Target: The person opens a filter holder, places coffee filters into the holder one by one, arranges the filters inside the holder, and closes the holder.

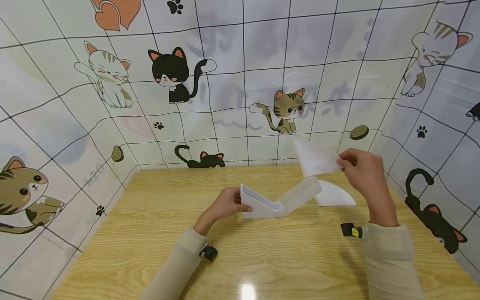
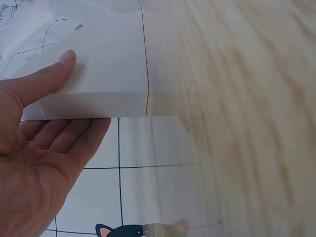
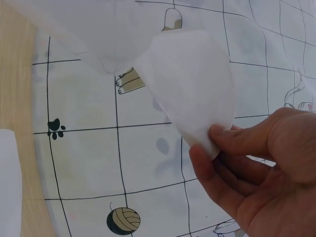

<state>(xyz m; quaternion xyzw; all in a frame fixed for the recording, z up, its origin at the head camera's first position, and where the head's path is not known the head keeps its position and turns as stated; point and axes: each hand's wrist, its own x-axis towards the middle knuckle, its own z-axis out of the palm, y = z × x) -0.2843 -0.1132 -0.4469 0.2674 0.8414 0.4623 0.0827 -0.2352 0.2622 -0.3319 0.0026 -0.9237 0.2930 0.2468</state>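
In the head view, my left hand (image 1: 226,203) grips the left end of a white fan-shaped box (image 1: 256,209), thumb on its near face. Its translucent lid (image 1: 302,194) is swung open to the right. The left wrist view shows the thumb on the box's flat side (image 2: 111,59) and the fingers behind it. My right hand (image 1: 364,171) pinches a white cone-type paper filter (image 1: 316,159) by one corner, up in the air right of the box. A second white paper sheet (image 1: 336,195), with a curved edge, lies on the table beside the lid.
The wood-grain table (image 1: 150,233) is enclosed at the back and sides by a white cloth (image 1: 225,83) with grid lines and cartoon cats. Small black cameras are strapped at both wrists, over beige sleeves (image 1: 390,258).
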